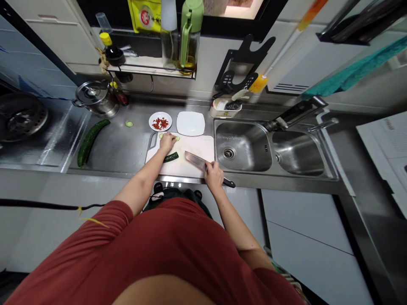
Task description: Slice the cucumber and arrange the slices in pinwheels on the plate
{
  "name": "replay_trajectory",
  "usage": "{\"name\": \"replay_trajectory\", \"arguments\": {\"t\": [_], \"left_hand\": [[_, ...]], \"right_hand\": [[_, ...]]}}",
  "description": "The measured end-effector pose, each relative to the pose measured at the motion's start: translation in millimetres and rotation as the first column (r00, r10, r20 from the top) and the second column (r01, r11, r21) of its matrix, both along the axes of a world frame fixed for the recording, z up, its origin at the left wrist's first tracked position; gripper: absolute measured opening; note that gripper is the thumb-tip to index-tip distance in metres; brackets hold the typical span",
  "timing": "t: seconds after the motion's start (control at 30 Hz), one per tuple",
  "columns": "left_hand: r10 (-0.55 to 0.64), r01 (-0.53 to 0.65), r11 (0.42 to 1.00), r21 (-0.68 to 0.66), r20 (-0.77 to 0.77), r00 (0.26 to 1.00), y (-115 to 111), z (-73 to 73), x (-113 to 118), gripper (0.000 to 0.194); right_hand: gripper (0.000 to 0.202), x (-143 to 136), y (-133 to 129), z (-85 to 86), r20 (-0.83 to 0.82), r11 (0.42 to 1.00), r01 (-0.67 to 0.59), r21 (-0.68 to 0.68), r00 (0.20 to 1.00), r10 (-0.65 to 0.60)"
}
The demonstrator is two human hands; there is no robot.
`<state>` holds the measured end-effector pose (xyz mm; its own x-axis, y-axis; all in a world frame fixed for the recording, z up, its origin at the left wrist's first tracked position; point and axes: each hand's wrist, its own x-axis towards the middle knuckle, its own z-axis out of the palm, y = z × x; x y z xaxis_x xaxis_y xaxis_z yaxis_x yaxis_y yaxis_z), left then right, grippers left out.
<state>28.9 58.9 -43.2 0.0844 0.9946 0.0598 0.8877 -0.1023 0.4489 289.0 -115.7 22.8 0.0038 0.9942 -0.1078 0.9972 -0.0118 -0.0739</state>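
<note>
My right hand [214, 174] is wrapped round the cleaver [195, 160], whose blade lies over the right part of the white cutting board [202, 146]. At the board's upper left, my left hand [168, 142] has its fingers pressed together by a pale green slice [177, 138]. Another slice lies just left of those fingers. A dark green cucumber piece [171, 157] rests on the board below my left hand. Behind the board stand a plate of chopped red pieces [160, 123] and a white square plate [190, 123].
A whole cucumber [90, 142] and a slice [129, 123] lie on the steel counter [127, 148] at the left. A lidded pot [97, 99] stands behind them. Right of the board is a double sink [243, 144] with a faucet [295, 114]. Bottles stand on a wall shelf [143, 67].
</note>
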Motion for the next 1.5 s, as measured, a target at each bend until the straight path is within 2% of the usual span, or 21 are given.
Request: {"name": "replay_trajectory", "arguments": {"t": [0.27, 0.37, 0.5, 0.63, 0.83, 1.0, 1.17, 1.5], "left_hand": [[0.058, -0.058, 0.998, -0.007, 0.043, 0.997, -5.2, 6.4, 1.8, 0.018], [0.141, -0.145, 0.989, 0.022, 0.115, 0.983, -11.3, 11.1, 1.4, 0.020], [0.245, -0.267, 0.961, 0.074, 0.223, 0.944, -26.4, 15.0, 0.6, 0.022], [0.251, -0.289, 0.952, 0.103, 0.281, 0.926, -49.3, 14.7, -0.8, 0.022], [0.185, -0.212, 0.972, 0.102, 0.223, 0.957, -85.1, 17.1, -3.1, 0.022], [0.102, -0.122, 0.986, 0.112, 0.169, 0.980, -103.5, 22.8, -4.4, 0.024], [0.043, -0.057, 0.993, 0.102, 0.134, 0.990, -111.5, 22.9, -4.5, 0.026], [-0.108, 0.091, 0.988, 0.125, 0.130, 0.986, -113.7, 13.2, -1.5, 0.027]], "right_hand": [[0.039, -2.4, 2.8, 4.1, -0.035, 0.998, 0.019, -0.058, 0.999, -0.021], [0.035, -5.2, 4.5, 4.1, -0.071, 0.995, 0.038, -0.091, 0.997, -0.044], [0.036, -10.5, 10.1, 1.6, -0.157, 0.992, 0.048, -0.118, 0.985, -0.066], [0.033, -20.0, 19.4, 0.0, -0.264, 0.992, -0.013, -0.127, 0.964, -0.021], [0.028, -40.0, 31.5, -0.1, -0.319, 0.979, -0.134, -0.154, 0.944, 0.079], [0.025, -52.6, 34.5, 1.4, -0.326, 0.967, -0.182, -0.176, 0.938, 0.117], [0.025, -62.5, 34.1, 7.3, -0.307, 0.958, -0.185, -0.220, 0.945, 0.112], [0.024, -76.0, 32.3, 12.4, -0.299, 0.949, -0.179, -0.258, 0.949, 0.097]]}}
